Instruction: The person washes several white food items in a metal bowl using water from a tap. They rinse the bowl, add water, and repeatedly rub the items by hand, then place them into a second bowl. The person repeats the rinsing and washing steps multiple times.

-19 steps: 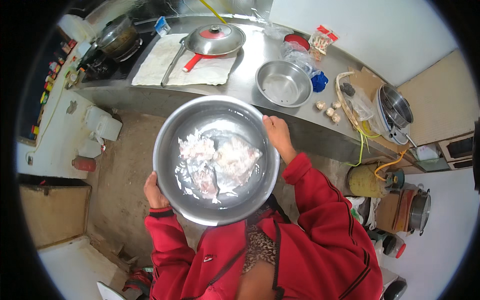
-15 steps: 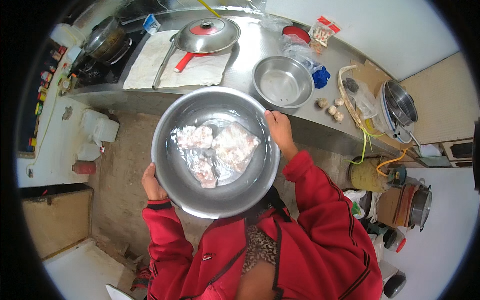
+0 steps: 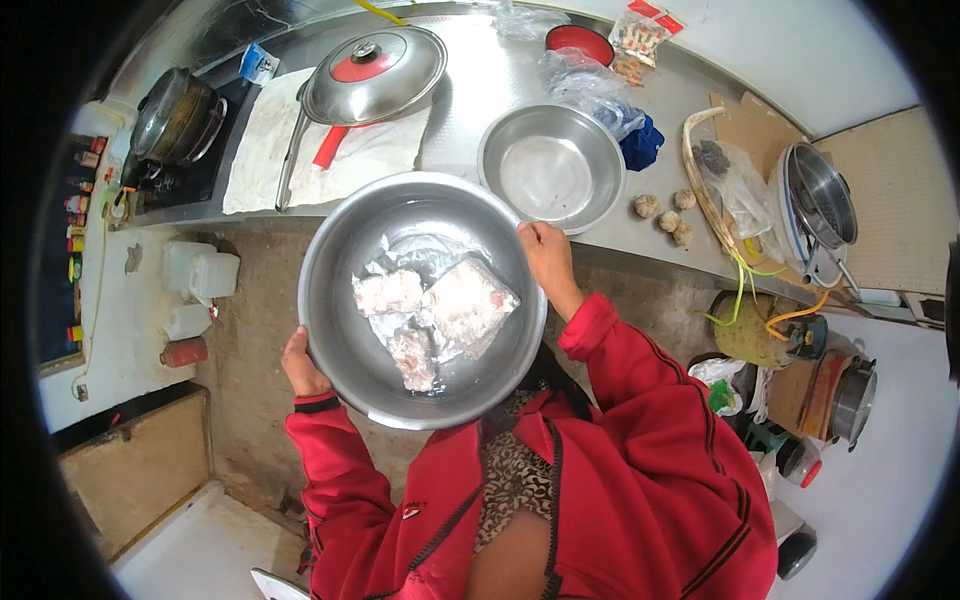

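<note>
Between my two hands I hold a large round metal basin in front of my body, off the counter. My left hand grips its rim on the left side. On the opposite side, my right hand is closed over the upper right of the rim. Inside lie several pale pink-white chunks of what looks like raw meat, in clear water. Just beyond my right hand, a smaller steel bowl stands on the counter. My thumbs and some fingers show; the rest are hidden under the basin.
A lidded wok rests on a pale cloth at the far left of the steel counter. A dark pot is on the stove. Garlic bulbs, plastic bags and stacked pans lie to the right. A gas cylinder stands below.
The view has shifted and turned slightly. Both hands keep their hold on the basin, which sits a little further left and tilts slightly differently; the water moves around the chunks.
</note>
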Demonstrator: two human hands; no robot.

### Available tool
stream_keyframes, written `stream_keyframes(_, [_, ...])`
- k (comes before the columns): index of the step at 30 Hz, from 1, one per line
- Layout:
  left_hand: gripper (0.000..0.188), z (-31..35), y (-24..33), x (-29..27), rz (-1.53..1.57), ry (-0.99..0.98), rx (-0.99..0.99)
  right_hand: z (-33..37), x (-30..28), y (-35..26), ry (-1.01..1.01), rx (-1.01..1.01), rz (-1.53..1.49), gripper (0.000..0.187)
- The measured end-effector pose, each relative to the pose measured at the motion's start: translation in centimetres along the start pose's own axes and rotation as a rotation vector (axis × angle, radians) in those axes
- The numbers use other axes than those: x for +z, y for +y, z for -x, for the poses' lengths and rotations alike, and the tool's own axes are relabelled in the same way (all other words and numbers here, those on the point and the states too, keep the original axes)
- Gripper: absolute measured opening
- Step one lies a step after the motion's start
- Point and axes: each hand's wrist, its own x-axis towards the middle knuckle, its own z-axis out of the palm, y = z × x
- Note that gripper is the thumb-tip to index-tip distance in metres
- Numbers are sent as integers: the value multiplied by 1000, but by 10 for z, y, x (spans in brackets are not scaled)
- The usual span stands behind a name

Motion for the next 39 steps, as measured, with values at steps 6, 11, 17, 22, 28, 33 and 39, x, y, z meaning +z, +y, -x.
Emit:
stream_keyframes(6, [27, -5, -17, 27, 68, -25, -31, -12, 0, 22, 62, -10, -31, 36])
stream_keyframes(11, [26, -6, -4, 62, 105, -81, -22, -32, -21, 12, 95, 1, -65, 35])
stream_keyframes(17, [24, -33, -18, 85, 80, -80, -46, -54, -47, 13, 107, -12, -3, 37])
stream_keyframes(22, [27, -45, -28, 110, 80, -172, -24, -72, -73, 23, 141, 17, -3, 40])
stream_keyframes(28, [22, -41, -18, 182, 90, -191, -47, -97, -108, 27, 213, 1, 78, 42])
stream_keyframes(33, [25, -66, -20, 217, 24, -229, -51, -124, -126, 30, 251, 29, 11, 43])
stream_keyframes(39, [31, -81, -9, 268, 62, -393, -109, -157, -135, 57, 329, -5, -27, 44])
